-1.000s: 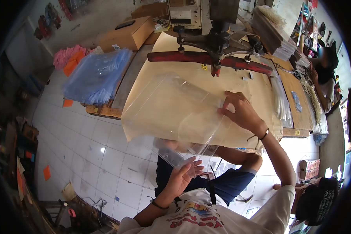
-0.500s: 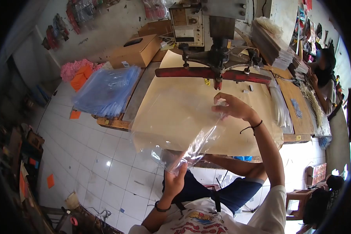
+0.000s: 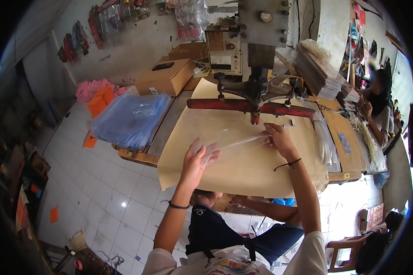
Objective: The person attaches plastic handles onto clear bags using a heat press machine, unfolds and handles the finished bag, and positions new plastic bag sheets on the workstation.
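Clear plastic film (image 3: 239, 143) is spanning the gap between two hands over a brown sheet (image 3: 243, 176).
The right hand (image 3: 276, 138) is pinching the film's right end between thumb and fingers, just below the red bar (image 3: 206, 104) in view; the left hand (image 3: 200, 158) is spreading its fingers against the film's left end, though whether it is gripping there, I cannot tell.
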`<state>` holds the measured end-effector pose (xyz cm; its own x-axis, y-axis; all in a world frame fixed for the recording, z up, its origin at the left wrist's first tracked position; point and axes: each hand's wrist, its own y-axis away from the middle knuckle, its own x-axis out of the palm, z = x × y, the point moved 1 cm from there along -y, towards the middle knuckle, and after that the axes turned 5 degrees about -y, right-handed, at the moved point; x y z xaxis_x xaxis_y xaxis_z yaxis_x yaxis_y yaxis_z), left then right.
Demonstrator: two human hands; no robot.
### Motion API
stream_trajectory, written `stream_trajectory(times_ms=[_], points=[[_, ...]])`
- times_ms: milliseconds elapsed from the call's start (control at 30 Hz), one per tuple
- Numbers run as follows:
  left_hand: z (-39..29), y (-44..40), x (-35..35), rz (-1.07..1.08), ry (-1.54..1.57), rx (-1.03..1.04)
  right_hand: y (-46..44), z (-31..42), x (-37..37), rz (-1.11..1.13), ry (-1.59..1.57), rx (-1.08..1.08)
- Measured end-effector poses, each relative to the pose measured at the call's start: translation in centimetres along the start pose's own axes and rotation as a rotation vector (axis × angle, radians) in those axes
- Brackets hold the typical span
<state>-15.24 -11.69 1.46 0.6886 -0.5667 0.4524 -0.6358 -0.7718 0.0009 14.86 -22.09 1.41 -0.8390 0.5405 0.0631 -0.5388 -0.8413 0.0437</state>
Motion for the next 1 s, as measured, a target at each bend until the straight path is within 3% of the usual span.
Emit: stream_trajectory(times_ms=[100,300,600,700,900,967,1000], points=[[-0.4,-3.9,-1.0,0.136,0.040,-0.104,-0.1,0.0,-1.3,-0.069,-0.094,-0.019],[-0.2,-10.3,-0.2,0.153,0.025,-0.139,-0.3,0.1,-3.1,-0.136,-0.104,-0.045],[-0.3,-10.5,-1.4,-0.056,-0.065,-0.033,-1.7,-0.6,-1.8,-0.124,0.050,0.028],[-0.7,-10.3,-1.2,-0.134,-0.097,-0.043,-2.3,-0.9,-1.7,-0.039,0.011,-0.043],[-2.0,-9.0,-3.1,-0.091,-0.098,0.070,-1.6,-0.2,0.0,0.179,-0.104,-0.021],[-2.4,-7.6,-3.3,-0.130,-0.122,0.033,-3.0,-1.8,-0.2,0.235,-0.041,-0.152],[-2.6,-6.9,-3.5,-0.129,-0.132,0.013,-2.8,-1.3,0.5,0.218,-0.137,-0.088]])
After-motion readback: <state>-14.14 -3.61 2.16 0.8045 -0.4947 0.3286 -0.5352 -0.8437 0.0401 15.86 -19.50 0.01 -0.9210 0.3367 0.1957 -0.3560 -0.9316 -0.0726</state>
